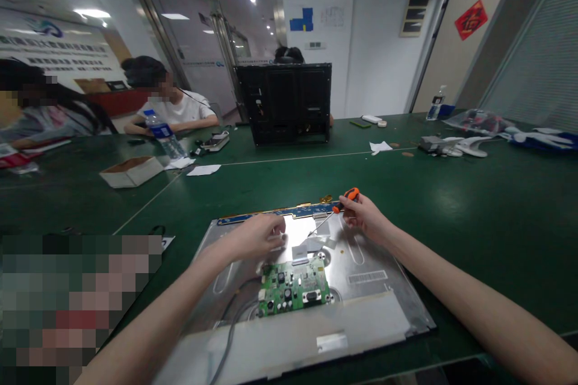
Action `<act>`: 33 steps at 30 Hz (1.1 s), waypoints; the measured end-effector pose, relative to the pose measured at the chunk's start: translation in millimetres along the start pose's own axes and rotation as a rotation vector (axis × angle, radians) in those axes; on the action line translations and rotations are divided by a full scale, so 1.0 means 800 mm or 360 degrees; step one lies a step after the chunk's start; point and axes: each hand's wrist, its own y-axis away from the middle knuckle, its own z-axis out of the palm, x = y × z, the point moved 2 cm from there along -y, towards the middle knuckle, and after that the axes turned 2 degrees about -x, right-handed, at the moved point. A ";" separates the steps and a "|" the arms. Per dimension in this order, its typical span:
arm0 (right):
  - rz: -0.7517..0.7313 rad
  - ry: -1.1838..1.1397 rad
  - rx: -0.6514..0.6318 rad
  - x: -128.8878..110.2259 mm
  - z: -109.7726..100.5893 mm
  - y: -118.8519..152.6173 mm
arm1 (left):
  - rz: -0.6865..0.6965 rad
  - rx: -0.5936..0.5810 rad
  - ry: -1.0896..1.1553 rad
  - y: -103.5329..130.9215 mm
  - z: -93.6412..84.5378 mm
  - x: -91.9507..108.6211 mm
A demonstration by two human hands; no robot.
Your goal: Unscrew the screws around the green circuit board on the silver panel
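Observation:
A flat-screen panel (pixel 379 307) lies on the table with its metal back up. On it sits a green circuit board (pixel 293 289), and a narrow blue circuit board (pixel 257 216) runs along the far edge. My right hand (pixel 363 216) is closed round a screwdriver (pixel 350 195) with an orange and black handle. Its shaft slants down to the left, with the tip near a ribbon cable (pixel 300 252) and clear tape. My left hand (pixel 262 236) hovers over or rests on the panel left of the tip, fingers bent and a little apart, nothing visible in them.
A grey cable (pixel 230 337) crosses the panel's left side. Beyond it stand a black monitor back (pixel 289 102), a white box (pixel 132 172) and a tilted water bottle (pixel 165 135). White gloves (pixel 465 145) lie at right. Several people sit across the green table (pixel 510 204).

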 end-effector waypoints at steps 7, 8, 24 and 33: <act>0.0002 -0.0095 0.0084 0.003 -0.006 0.004 | 0.0106 0.0117 -0.0006 -0.001 0.018 -0.013; 0.0006 -0.0097 0.0086 0.004 -0.005 0.004 | 0.0124 0.0140 -0.0010 0.000 0.021 -0.013; -0.0130 -0.0227 0.0179 -0.006 -0.006 0.005 | 0.0583 0.0367 0.0117 -0.003 0.028 0.045; -0.0138 -0.0294 0.0184 -0.006 -0.009 0.004 | 0.0712 0.0253 0.0150 -0.031 0.038 0.058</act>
